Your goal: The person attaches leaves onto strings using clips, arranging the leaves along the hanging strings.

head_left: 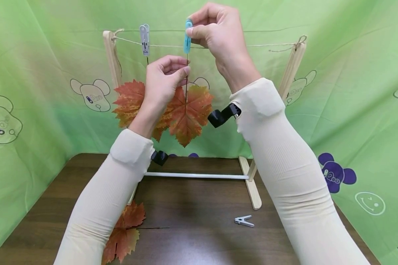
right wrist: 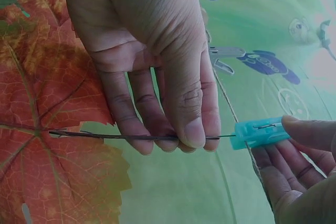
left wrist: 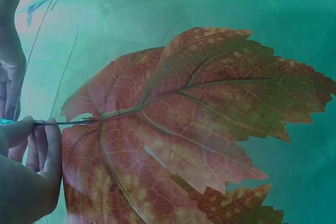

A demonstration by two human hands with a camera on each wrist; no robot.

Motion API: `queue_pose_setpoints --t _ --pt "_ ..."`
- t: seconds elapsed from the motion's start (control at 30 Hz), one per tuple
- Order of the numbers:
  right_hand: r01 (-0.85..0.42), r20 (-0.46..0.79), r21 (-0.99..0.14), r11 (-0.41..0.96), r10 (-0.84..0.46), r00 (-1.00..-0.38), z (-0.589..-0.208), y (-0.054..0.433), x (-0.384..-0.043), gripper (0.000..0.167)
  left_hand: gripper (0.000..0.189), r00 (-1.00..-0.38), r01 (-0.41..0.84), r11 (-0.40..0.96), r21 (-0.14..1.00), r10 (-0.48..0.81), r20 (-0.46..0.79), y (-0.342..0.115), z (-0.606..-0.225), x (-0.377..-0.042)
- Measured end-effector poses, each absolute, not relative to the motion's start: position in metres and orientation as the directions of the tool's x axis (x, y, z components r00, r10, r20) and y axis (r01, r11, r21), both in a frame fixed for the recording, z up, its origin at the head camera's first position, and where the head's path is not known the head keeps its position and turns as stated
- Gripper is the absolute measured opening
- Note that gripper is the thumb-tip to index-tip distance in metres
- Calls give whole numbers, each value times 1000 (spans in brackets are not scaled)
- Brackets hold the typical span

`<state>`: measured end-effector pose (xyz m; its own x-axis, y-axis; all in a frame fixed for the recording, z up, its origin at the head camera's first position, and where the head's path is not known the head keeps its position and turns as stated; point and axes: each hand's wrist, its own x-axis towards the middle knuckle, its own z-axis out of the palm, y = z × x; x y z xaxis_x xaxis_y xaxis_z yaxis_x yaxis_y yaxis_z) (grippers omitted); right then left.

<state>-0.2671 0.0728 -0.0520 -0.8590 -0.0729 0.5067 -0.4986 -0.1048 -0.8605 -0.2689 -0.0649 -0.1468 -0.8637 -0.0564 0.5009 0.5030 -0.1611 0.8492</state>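
My left hand pinches the dark stem of an orange-red artificial maple leaf between thumb and fingers. Just above it, my right hand holds a light blue clothespin by its upper end. The clothespin stands upright across the string, and the stem's tip meets its lower end. The leaf hangs blade down, its veins clear in the left wrist view. Further left on the string, a grey clothespin holds the stem of a second maple leaf, partly hidden by my left hand.
Two wooden posts carry the string, with a white bar low between them. On the brown table lie another maple leaf, partly under my left sleeve, and a loose grey clothespin. A green printed cloth hangs behind.
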Motion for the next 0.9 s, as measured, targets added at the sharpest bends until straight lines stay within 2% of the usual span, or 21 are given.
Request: queue_pose_setpoints --t 0.9 --pt "-433 430 -901 13 -95 -898 -51 77 -267 14 17 -863 503 -171 847 -52 502 -64 -142 -270"
